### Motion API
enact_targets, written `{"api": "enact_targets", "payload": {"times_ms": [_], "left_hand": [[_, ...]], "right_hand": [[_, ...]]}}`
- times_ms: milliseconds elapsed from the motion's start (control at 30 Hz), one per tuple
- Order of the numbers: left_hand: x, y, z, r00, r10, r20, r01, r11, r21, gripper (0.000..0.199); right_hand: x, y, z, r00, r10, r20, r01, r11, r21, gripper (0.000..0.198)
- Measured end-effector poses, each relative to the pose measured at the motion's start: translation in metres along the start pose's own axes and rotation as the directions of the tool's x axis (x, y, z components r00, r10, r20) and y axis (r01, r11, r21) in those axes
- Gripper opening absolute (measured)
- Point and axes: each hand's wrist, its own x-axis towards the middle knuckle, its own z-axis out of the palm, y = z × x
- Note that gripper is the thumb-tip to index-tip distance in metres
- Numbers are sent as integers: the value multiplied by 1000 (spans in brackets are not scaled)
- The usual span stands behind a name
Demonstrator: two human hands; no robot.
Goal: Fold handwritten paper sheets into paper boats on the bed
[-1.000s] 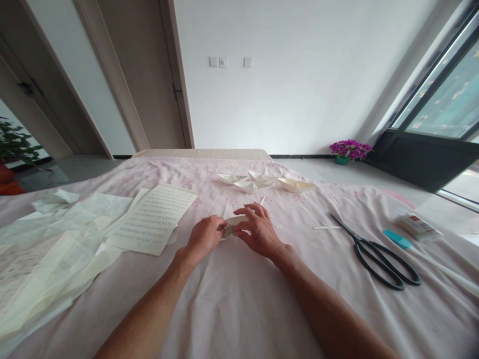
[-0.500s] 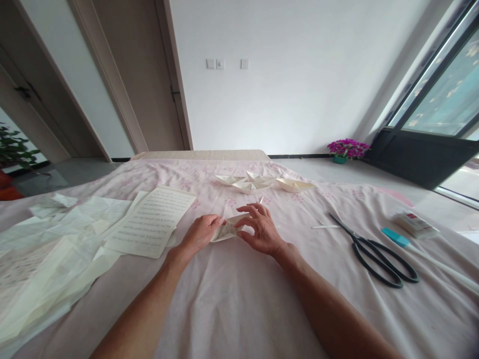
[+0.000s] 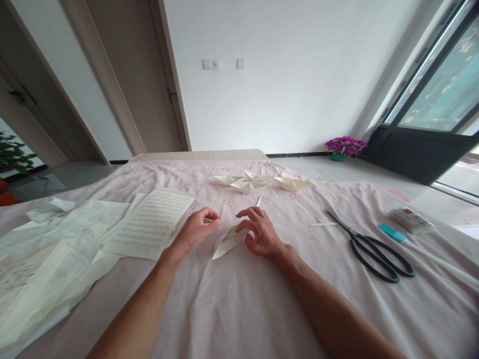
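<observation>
A small folded piece of cream paper (image 3: 229, 242) tilts above the pink cloth, one pointed corner toward me. My right hand (image 3: 260, 233) pinches its right side between thumb and curled fingers, hiding part of it. To the left, apart from the paper, is my left hand (image 3: 197, 228). Its fingers are curled in and the thumb lies against them; whether something small sits in that pinch I cannot make out. Beyond both hands stands a cluster of folded paper boats (image 3: 250, 185), with a single paper boat (image 3: 292, 184) to their right.
Printed sheets (image 3: 149, 224) and crumpled thin paper (image 3: 78, 229) cover the left side. On the right lie black-handled scissors (image 3: 370, 249), a white paper strip (image 3: 324, 224), a blue-ended tool (image 3: 392, 232) and a wrapped pack (image 3: 411, 219). The cloth (image 3: 209, 309) has folds.
My left hand has let go of the folded paper and drawn back a little to the left. In my right hand the paper has turned, its free corner now pointing down and left.
</observation>
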Motion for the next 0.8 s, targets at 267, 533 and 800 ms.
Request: {"api": "enact_targets", "payload": {"times_ms": [267,533,800], "left_hand": [[-7,-3,18,992,-80,102,65,988,142,46],[-1,-9,11,962,-233,142,251,959,-132,33],[1,1,-1,954,-37,299,267,562,-783,67]], "right_hand": [[-7,-2,-2,1000,28,7,-28,1000,-14,26],[0,-13,-2,998,-54,34,55,998,-40,18],[11,0,9,842,538,-24,-445,720,533,28]]}}
